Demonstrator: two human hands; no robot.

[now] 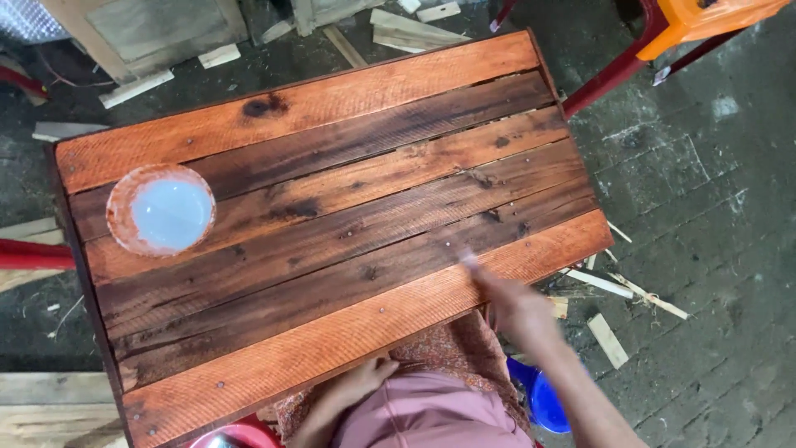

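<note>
Right hand [518, 309], lower right of frame, closed around a small blurred brush [468, 261] touching the stained plank table [332, 166]; light, stiff, best gripped by its handle. Left hand [365, 380] open on the table's near edge.

The floor is dark grey, worn concrete [705, 207] streaked with pale marks and strewn with wood offcuts and splinters [609, 340], thickest along its right side and at the top edge. An orange plastic stool with dark red legs [663, 33] stands at the upper right, a pale unfinished wooden frame [149, 29] lies at the upper left, and light raw planks [50, 406] rest at the lower left. The light is soft and even, with no hard shadows.
</note>
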